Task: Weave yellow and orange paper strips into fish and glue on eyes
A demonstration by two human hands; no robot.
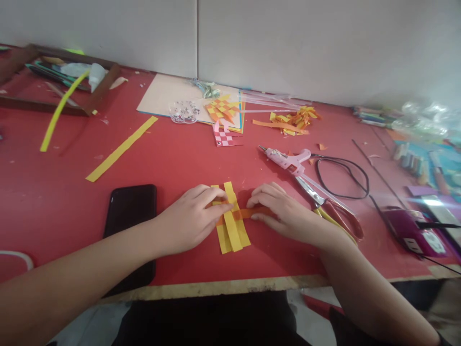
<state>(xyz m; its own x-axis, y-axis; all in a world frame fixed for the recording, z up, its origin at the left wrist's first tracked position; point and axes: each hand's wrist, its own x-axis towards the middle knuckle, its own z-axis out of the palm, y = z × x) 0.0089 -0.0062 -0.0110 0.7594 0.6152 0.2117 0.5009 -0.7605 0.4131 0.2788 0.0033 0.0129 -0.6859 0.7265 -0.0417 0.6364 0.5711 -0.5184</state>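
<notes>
Several yellow paper strips [232, 230] lie side by side on the red table [173, 158] near its front edge. An orange strip [248, 213] runs across them, woven between. My left hand [190, 218] rests on the left side of the strips, fingertips pressing the yellow strips and the orange strip's left end. My right hand [284, 211] presses its fingers down on the right part of the orange strip. Both hands have curled fingers pressed against the paper.
A black phone [130, 211] lies left of my left hand. A pink glue gun [288, 160], scissors [329, 206] and a black cable [344, 178] lie to the right. Loose yellow strips [120, 150], woven paper pieces [221, 111], paper scraps and a wooden tray [54, 81] sit farther back.
</notes>
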